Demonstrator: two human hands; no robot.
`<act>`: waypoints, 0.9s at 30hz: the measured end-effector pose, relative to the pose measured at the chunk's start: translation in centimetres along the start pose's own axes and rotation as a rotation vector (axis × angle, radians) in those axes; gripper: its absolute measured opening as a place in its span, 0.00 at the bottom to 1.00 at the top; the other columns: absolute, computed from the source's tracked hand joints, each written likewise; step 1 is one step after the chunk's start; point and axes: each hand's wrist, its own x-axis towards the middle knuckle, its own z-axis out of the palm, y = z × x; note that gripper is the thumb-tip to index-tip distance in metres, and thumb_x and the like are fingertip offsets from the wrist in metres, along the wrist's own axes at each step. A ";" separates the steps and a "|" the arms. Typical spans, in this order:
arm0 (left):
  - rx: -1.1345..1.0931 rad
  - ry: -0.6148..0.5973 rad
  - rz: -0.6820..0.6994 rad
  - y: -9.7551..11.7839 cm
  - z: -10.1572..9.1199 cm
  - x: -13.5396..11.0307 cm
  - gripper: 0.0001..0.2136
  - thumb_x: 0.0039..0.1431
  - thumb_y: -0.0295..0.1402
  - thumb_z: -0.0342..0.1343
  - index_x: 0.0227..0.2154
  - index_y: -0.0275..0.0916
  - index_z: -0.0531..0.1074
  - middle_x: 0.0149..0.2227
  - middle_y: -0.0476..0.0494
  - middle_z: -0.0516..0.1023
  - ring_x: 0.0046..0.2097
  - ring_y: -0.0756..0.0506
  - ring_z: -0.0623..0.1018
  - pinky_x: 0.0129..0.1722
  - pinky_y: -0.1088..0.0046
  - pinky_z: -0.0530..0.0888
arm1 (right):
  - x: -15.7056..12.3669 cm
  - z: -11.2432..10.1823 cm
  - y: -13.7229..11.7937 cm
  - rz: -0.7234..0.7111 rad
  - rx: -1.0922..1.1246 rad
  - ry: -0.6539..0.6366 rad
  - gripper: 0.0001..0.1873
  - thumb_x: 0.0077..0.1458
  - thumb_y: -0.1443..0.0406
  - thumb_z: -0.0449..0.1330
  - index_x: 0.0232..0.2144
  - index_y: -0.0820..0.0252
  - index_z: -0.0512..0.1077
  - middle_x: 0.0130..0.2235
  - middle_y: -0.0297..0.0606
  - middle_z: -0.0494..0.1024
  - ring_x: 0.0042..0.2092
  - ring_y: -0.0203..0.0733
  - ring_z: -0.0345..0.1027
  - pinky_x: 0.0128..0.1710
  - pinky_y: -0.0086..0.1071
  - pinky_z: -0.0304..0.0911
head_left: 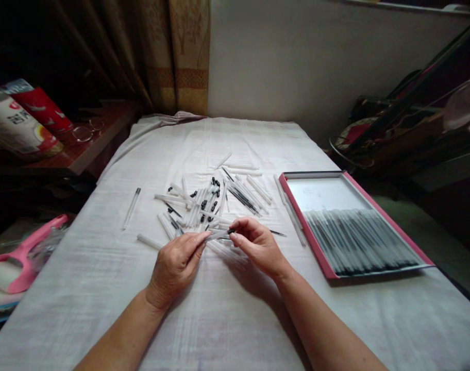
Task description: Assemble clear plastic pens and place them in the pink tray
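Near the middle of the table, my left hand (178,264) is closed on a clear pen barrel (218,234). The fingertips of my right hand (261,248) pinch a small black pen part (231,231) at the barrel's right end; whether it is seated in the barrel, I cannot tell. Just beyond my hands lies a loose heap of clear barrels (173,200), small black pen parts (215,181) and dark refills (242,198). A single pen with a black end (131,208) rests apart on the left.
A pink-edged box (312,242) on the right holds many pens (358,239) in a row. Clear barrels (291,214) lie along its left side. White cloth (103,257) covers the table. Pink scissors (26,257), a jar (20,126) and glasses (84,133) are at the left.
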 end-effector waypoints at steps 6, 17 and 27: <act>-0.030 -0.022 0.012 -0.2 -0.1 0.0 0.14 0.64 0.27 0.51 0.50 0.40 0.73 0.43 0.41 0.81 0.43 0.46 0.81 0.44 0.72 0.77 | -0.3 -0.5 0.6 -0.104 -0.225 0.017 0.06 0.52 0.63 0.63 0.33 0.58 0.74 0.29 0.35 0.74 0.29 0.35 0.65 0.29 0.29 0.61; -0.023 -0.021 0.058 -0.3 -0.2 0.0 0.15 0.63 0.26 0.52 0.51 0.43 0.74 0.41 0.43 0.82 0.42 0.47 0.81 0.43 0.73 0.77 | -0.4 -1.0 -0.5 -0.257 -0.639 -0.073 0.11 0.58 0.62 0.56 0.24 0.58 0.69 0.23 0.32 0.71 0.26 0.34 0.62 0.28 0.28 0.56; -0.018 -0.030 0.089 -0.2 -0.4 0.1 0.14 0.63 0.26 0.52 0.49 0.42 0.75 0.40 0.43 0.82 0.41 0.47 0.81 0.42 0.73 0.77 | -0.5 -1.0 0.2 -0.234 -0.657 -0.137 0.23 0.64 0.58 0.47 0.18 0.56 0.61 0.18 0.31 0.66 0.21 0.33 0.59 0.25 0.29 0.52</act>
